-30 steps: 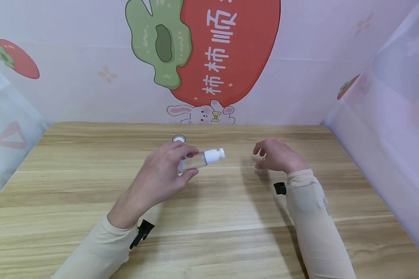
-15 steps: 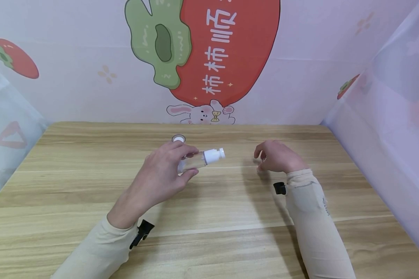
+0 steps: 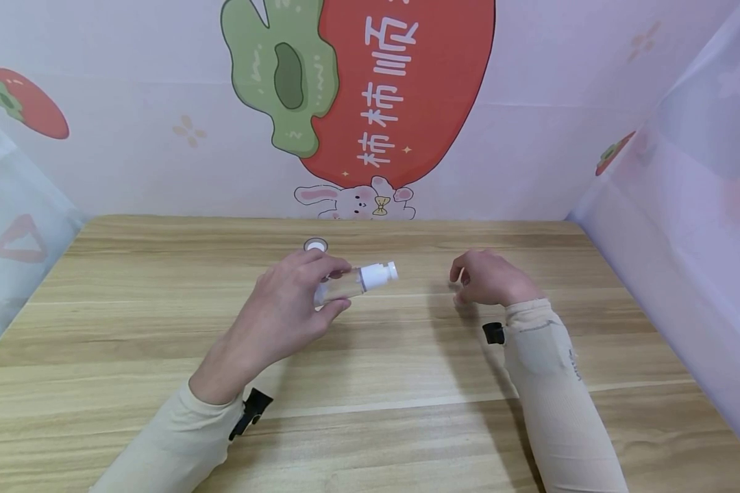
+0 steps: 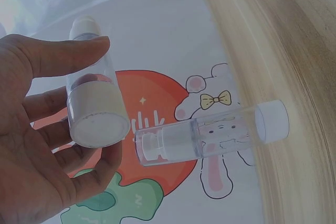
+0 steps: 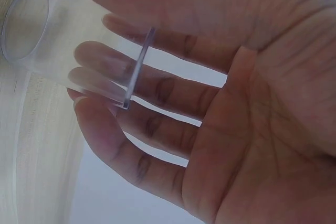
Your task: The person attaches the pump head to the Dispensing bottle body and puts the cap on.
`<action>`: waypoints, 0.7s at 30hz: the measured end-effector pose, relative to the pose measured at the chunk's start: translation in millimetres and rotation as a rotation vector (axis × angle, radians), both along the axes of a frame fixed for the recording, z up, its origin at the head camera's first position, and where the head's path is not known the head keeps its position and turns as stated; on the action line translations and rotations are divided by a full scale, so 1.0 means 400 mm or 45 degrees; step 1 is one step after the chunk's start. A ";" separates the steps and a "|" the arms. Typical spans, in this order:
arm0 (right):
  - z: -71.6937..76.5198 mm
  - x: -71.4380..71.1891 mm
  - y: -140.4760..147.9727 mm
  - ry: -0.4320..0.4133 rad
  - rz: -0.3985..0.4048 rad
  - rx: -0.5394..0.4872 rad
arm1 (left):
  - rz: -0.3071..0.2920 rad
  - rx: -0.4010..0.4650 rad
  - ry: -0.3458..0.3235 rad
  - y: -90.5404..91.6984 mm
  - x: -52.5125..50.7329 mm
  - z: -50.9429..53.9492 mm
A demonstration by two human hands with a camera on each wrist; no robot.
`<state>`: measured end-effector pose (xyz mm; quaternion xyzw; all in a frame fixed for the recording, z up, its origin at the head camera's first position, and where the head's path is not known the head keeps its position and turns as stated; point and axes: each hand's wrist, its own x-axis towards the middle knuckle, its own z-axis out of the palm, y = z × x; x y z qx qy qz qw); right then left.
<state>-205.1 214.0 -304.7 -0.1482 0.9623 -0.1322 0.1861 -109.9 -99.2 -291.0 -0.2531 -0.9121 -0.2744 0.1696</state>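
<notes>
My left hand [image 3: 277,305] grips a small clear pump bottle [image 3: 339,287], tilted nearly level above the table. Its white pump top [image 3: 376,275] points right, toward my right hand, and is uncovered. The left wrist view shows the thumb across the bottle's body and its white base [image 4: 100,121]. My right hand [image 3: 490,277] holds a clear, hollow cap [image 5: 58,35] between thumb and fingers; the head view barely shows that cap. Hands and things are apart. A second clear bottle [image 4: 194,140], with a clear cap over its white pump, stands upright behind my left hand.
A wooden table [image 3: 407,438] lies under both hands. Printed cloth walls [image 3: 530,103] stand behind it and at both sides. The second bottle is close behind the left fingers.
My right hand has shifted slightly to the right and down, its fingers a little closer together. The left hand and its pump bottle have stayed in place.
</notes>
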 end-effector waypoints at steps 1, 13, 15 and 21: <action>-0.001 0.000 0.000 -0.001 -0.002 0.002 | 0.001 -0.001 0.000 0.000 0.001 0.001; 0.006 0.002 0.004 0.060 0.016 0.008 | 0.008 -0.006 -0.012 0.000 0.005 0.005; 0.012 0.005 0.004 0.089 0.027 -0.002 | 0.007 -0.005 -0.013 0.000 0.004 0.004; 0.030 0.016 0.002 0.191 0.058 -0.040 | 0.006 0.001 -0.014 0.000 0.002 0.001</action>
